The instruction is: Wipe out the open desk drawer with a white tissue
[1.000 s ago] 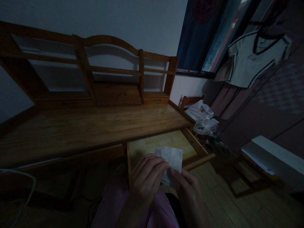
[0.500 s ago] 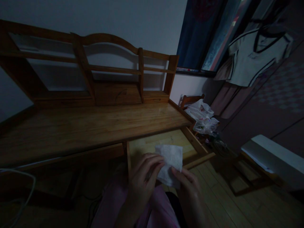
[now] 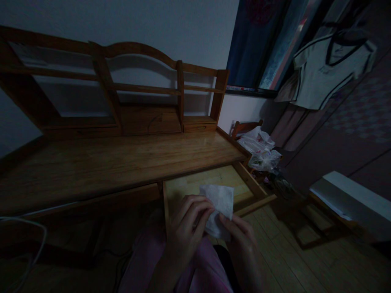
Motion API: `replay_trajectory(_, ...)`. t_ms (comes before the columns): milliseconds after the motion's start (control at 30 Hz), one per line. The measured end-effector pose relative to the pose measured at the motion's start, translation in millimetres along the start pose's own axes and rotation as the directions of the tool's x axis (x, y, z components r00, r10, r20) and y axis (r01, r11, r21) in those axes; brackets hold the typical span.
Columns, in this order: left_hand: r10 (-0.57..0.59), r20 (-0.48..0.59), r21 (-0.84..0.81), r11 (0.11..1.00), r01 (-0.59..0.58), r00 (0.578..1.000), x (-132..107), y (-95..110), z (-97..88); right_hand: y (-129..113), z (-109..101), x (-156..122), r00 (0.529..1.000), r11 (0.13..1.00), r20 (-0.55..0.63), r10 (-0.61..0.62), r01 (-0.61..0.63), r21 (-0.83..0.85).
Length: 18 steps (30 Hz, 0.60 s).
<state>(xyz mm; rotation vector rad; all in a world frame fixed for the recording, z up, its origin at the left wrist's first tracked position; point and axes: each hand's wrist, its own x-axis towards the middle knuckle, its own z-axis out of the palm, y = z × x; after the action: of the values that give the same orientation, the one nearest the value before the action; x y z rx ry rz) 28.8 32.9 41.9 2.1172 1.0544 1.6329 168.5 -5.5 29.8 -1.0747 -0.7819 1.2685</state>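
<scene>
Over the pulled-out drawer (image 3: 210,178) | left fingers (image 3: 194,204), right fingers (image 3: 236,228): both pinched on white cloth (image 3: 219,199) | shirt (image 3: 317,87): chest print (image 3: 324,70) illegible

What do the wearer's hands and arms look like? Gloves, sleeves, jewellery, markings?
Ungloved left hand and ungloved right hand; bare forearms, no sleeves in frame. I can't make out any rings, watch or markings in the dim light. Pinkish-purple fabric clothing shows between the forearms.
</scene>
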Motion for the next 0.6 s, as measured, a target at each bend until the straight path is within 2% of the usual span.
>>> replay_trajectory(167,-0.068,0.035,-0.035,0.997,0.069,0.997,0,-2,-1.4,2,-2,1,1.000,1.000,0.027,0.013,-0.013,0.003)
replay_trajectory(300,-0.157,0.039,-0.130,0.978,0.161,0.987,1,1,-3.8,0,-2,1,0.999,0.999,0.035,0.030,-0.031,0.033)
replay_trajectory(467,-0.373,0.054,-0.276,0.886,0.372,0.926,4,7,-4.2,-3,1,2,0.997,0.994,0.050,0.065,-0.069,0.090)
replay_trajectory(533,-0.406,-0.007,-0.277,0.879,0.389,0.914,1,2,-10.2,-3,1,3,0.996,0.990,-0.006,0.088,-0.087,0.116)
replay_trajectory(600,-0.427,-0.126,-0.209,0.894,0.397,0.895,-8,-9,-25.5,-3,0,6,0.990,0.984,-0.086,0.112,-0.098,0.150)
